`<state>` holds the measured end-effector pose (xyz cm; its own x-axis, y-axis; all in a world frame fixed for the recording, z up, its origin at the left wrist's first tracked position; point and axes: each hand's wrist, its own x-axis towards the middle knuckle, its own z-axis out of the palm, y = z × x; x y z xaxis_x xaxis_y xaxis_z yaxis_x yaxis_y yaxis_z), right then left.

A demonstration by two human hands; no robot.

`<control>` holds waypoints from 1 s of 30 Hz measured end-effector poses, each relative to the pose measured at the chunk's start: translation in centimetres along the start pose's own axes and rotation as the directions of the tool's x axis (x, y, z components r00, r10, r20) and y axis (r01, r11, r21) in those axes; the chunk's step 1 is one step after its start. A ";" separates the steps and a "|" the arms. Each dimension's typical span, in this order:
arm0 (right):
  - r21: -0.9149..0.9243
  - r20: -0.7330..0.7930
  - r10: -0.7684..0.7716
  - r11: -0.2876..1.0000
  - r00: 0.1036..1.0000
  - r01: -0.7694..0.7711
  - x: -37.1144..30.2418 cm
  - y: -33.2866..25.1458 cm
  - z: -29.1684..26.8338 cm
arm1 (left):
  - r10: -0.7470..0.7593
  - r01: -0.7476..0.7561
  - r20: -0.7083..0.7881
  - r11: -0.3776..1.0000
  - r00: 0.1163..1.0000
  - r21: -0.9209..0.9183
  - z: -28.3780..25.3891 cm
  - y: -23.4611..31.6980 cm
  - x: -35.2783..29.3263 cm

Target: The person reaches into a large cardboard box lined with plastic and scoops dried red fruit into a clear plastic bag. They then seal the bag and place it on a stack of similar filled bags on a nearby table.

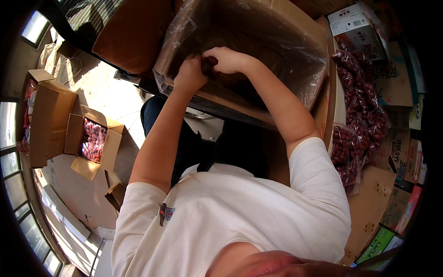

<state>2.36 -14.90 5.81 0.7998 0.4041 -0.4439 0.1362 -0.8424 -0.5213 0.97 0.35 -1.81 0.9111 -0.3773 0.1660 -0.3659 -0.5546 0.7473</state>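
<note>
Both my hands meet over the near left part of a large cardboard box [217, 96] lined with clear plastic. My right hand [224, 60] is closed, with a dark red date [212, 60] showing between its thumb and fingers. Close beside it, my left hand [190, 74] has its fingers curled in towards the right hand. Whatever it holds is hidden behind the fingers. The inside of the box is dark, and its contents are hard to make out.
Clear bags of red dates [357, 106] lie piled along the right. At the left, an opened carton [115, 138] holds bagged dates beside another open carton [55, 104]. A white printed box [357, 30] stands at the back right. A brown padded backrest [131, 37] is left of the lined box.
</note>
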 end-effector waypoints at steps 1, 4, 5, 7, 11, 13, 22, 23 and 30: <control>-0.008 -0.027 -0.034 0.999 0.999 0.034 0.0 0.3 0.1 | -0.002 0.002 0.002 1.000 1.000 0.003 0.0 0.0 0.0; 0.181 0.008 0.059 0.982 0.998 -0.060 -0.4 0.1 0.0 | 0.027 -0.027 -0.041 1.000 0.999 -0.002 0.5 -0.8 0.1; 0.234 0.023 0.072 0.969 0.997 -0.076 -0.3 0.2 0.1 | 0.042 -0.042 -0.063 0.999 0.997 -0.005 0.8 -1.1 0.1; 0.338 0.054 0.098 0.935 0.994 -0.111 -0.2 0.7 0.3 | 0.042 -0.042 -0.065 0.999 0.997 -0.006 0.7 -1.0 0.1; 0.452 0.120 0.145 0.873 0.982 -0.185 -0.4 0.8 0.4 | 0.044 -0.045 -0.072 0.999 0.996 -0.007 0.6 -0.8 0.1; 0.491 0.122 0.151 0.849 0.981 -0.192 -0.6 0.5 0.4 | 0.040 -0.040 -0.061 0.999 0.997 -0.001 0.6 -0.9 0.1; 0.441 0.083 0.125 0.885 0.989 -0.149 -0.5 1.0 0.3 | 0.045 -0.044 -0.064 0.999 0.997 0.007 0.6 -0.9 0.2; 0.403 0.065 0.099 0.908 0.993 -0.117 -0.4 1.1 0.3 | 0.049 -0.049 -0.069 0.999 0.996 0.010 0.6 -0.9 0.2; 0.404 -0.032 0.008 0.915 0.999 0.005 -1.2 1.5 0.2 | -0.025 0.025 0.013 0.999 1.000 0.031 0.0 -0.1 0.0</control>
<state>1.47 -16.58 5.48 0.8189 0.3857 -0.4250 -0.1075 -0.6244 -0.7737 1.05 0.38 -1.89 0.9173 -0.3732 0.1386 -0.3491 -0.5868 0.7306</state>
